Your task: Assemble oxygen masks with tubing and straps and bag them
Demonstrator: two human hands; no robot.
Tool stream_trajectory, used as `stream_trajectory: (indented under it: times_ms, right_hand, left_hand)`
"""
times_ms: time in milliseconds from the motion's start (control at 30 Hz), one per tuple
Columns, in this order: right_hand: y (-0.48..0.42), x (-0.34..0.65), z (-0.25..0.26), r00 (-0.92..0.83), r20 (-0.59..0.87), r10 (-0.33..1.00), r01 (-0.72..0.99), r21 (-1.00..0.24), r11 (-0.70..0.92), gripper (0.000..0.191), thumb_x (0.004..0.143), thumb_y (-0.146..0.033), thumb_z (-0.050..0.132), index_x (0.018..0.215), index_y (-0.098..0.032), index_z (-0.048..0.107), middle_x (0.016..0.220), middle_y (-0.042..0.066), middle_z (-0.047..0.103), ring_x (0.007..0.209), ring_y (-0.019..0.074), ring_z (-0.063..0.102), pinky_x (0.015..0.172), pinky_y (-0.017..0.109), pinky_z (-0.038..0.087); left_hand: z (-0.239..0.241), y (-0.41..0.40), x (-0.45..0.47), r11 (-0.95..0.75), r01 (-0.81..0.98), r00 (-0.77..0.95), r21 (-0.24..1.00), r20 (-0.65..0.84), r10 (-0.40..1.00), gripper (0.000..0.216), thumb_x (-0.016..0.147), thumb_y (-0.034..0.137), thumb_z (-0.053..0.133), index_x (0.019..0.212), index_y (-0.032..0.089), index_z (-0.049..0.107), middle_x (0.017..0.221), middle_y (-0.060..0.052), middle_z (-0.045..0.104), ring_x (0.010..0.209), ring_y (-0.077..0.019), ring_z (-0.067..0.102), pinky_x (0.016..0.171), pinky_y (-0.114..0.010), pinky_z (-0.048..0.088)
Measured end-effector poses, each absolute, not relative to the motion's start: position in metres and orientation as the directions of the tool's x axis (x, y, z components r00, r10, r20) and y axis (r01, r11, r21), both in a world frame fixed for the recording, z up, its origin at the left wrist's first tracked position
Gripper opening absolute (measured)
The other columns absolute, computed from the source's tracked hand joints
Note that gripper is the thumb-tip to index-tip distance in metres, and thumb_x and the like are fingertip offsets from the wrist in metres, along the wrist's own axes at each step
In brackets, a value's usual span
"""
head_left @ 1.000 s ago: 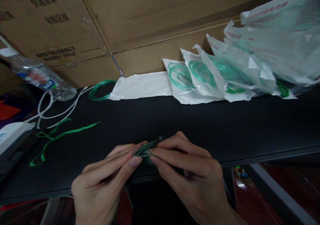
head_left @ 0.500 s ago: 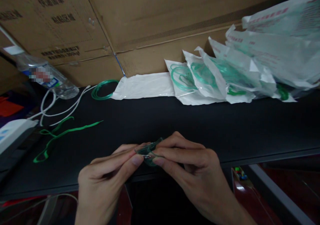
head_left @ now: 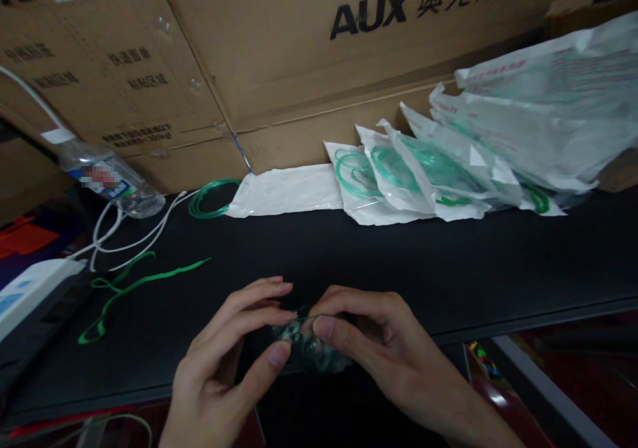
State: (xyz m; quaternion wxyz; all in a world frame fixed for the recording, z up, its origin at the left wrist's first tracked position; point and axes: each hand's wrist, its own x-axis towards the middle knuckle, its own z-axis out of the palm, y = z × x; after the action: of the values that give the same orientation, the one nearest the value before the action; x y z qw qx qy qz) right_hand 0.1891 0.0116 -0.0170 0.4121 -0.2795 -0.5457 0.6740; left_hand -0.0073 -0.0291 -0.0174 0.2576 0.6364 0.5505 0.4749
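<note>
A clear green plastic mask (head_left: 319,351), probably an oxygen mask, is at the table's near edge between my hands. My right hand (head_left: 381,332) pinches its upper rim, thumb in front and fingers bent behind. My left hand (head_left: 226,351) is at the mask's left side, fingers and thumb spread apart; its fingertips come close to the rim, and whether they touch it is hard to tell. The mask's underside is dark and partly hidden by my right hand. Left of my hands, a loose green elastic strap (head_left: 144,280) lies on the black table (head_left: 259,255).
Several white-and-clear packs (head_left: 363,182) with green tubing lean in a row at the back right. A flat white pouch (head_left: 286,192) and coiled green tubing (head_left: 202,202) lie beside them. A plastic bottle (head_left: 134,195), white cables (head_left: 164,219) and a power strip (head_left: 34,288) occupy the left. Cardboard boxes (head_left: 279,56) stand behind.
My left hand's fingers have spread away from their pinch on the mask. My right hand has kept its hold, and more of the mask shows. The camera view has tilted up a little.
</note>
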Motion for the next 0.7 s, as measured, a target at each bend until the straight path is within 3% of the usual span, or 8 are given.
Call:
stream_trajectory:
  times_ms: [100,300,400,533,633,700]
  right_hand:
    - [0.016,0.190,-0.015,-0.543,-0.012,0.840,-0.242,-0.955,-0.169,0.031,0.087,-0.049,0.072,0.086,-0.019,0.080,0.078,0.001,0.069,0.074,0.0134,0.058,0.069,0.025,0.045]
    - [0.023,0.187,-0.014,-0.545,-0.145,0.825,-0.154,-0.951,-0.269,0.040,0.079,-0.056,0.077,0.081,-0.017,0.078,0.071,0.000,0.064,0.065,0.0115,0.053,0.057,0.022,0.038]
    - [0.024,0.186,-0.013,-0.514,-0.120,0.849,-0.179,-0.954,-0.243,0.040,0.079,-0.057,0.076,0.083,-0.017,0.078,0.074,0.000,0.065,0.068,0.0123,0.055,0.061,0.022,0.041]
    - [0.022,0.189,-0.013,-0.485,-0.017,0.874,-0.240,-0.959,-0.151,0.043,0.087,-0.059,0.068,0.109,-0.023,0.074,0.093,0.003,0.071,0.088,0.0169,0.064,0.077,0.027,0.048]
    - [0.020,0.189,-0.015,-0.565,0.048,0.824,-0.274,-0.953,-0.132,0.053,0.083,-0.057,0.073,0.123,-0.024,0.067,0.106,0.006,0.073,0.100,0.0208,0.066,0.088,0.032,0.049]
    - [0.019,0.189,-0.017,-0.573,0.068,0.817,-0.279,-0.953,-0.117,0.051,0.081,-0.053,0.078,0.121,-0.023,0.067,0.108,0.006,0.073,0.102,0.0215,0.066,0.090,0.033,0.049]
  left_hand:
    - [-0.012,-0.027,-0.011,-0.230,0.416,0.052,0.880,0.229,0.972,0.005,0.082,0.027,0.074,0.082,0.028,0.078,0.098,-0.006,0.076,0.107,-0.0280,0.068,0.092,-0.035,0.056]
    - [-0.001,-0.028,-0.008,-0.038,0.376,0.186,0.926,-0.035,0.982,0.025,0.087,0.044,0.066,0.081,0.023,0.077,0.082,-0.005,0.063,0.079,-0.0213,0.062,0.073,-0.028,0.050]
    - [-0.001,-0.029,-0.005,0.033,0.334,0.088,0.942,-0.066,0.994,0.031,0.085,0.050,0.067,0.073,0.022,0.076,0.078,-0.003,0.057,0.076,-0.0196,0.056,0.068,-0.027,0.045]
    - [-0.006,-0.025,-0.002,0.128,0.148,-0.141,0.981,-0.107,0.984,0.043,0.079,0.061,0.068,0.069,0.020,0.071,0.064,0.001,0.048,0.064,-0.0169,0.045,0.062,-0.027,0.038]
    - [-0.009,-0.022,-0.001,0.119,0.030,-0.208,0.992,-0.110,0.972,0.048,0.078,0.063,0.069,0.062,0.019,0.063,0.058,0.003,0.041,0.063,-0.0162,0.040,0.062,-0.027,0.037]
    - [-0.010,-0.021,0.001,0.094,0.013,-0.221,0.996,-0.089,0.971,0.051,0.078,0.063,0.070,0.056,0.019,0.054,0.060,0.003,0.041,0.064,-0.0157,0.039,0.062,-0.026,0.036]
